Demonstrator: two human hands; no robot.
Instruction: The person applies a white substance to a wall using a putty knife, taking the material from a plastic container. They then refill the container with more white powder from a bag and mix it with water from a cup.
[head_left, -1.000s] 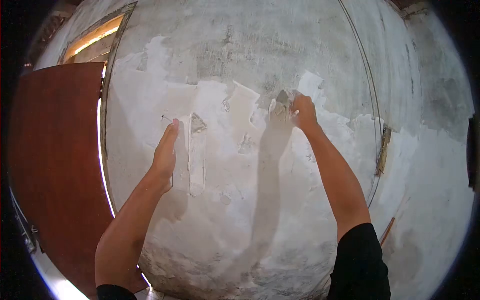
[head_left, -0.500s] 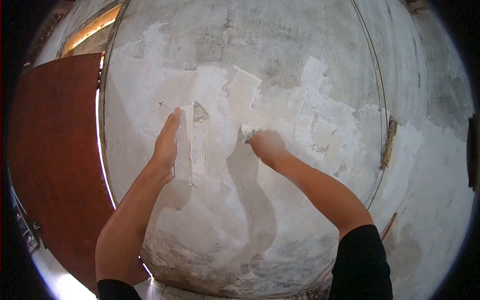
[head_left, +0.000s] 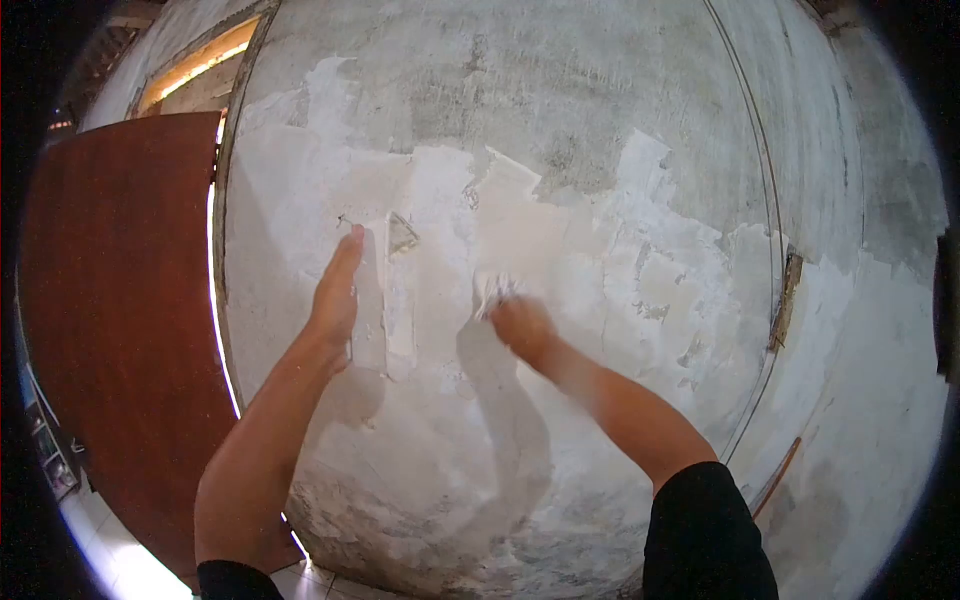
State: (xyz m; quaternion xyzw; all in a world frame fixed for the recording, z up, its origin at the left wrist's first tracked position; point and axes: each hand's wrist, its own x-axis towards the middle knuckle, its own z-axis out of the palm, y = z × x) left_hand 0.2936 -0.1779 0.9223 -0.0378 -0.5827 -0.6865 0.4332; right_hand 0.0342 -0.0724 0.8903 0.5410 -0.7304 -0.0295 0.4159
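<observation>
- One scraper, by the look of it, tipped with white filler, at the patched wall.
- Right hand: blurred, looks clamped on it.
- Left hand: upright near wall; can't tell its grip.
- Step looks like spreading; next move calls for flat, even pressure.

The head camera faces a wall close by.

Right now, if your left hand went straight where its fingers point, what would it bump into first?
Probably the thin, dark, nail-like piece at the patchy grey plaster wall, just past the left hand's fingers. It's slightly to one side and depth is unclear, so the hand might miss it.
</observation>
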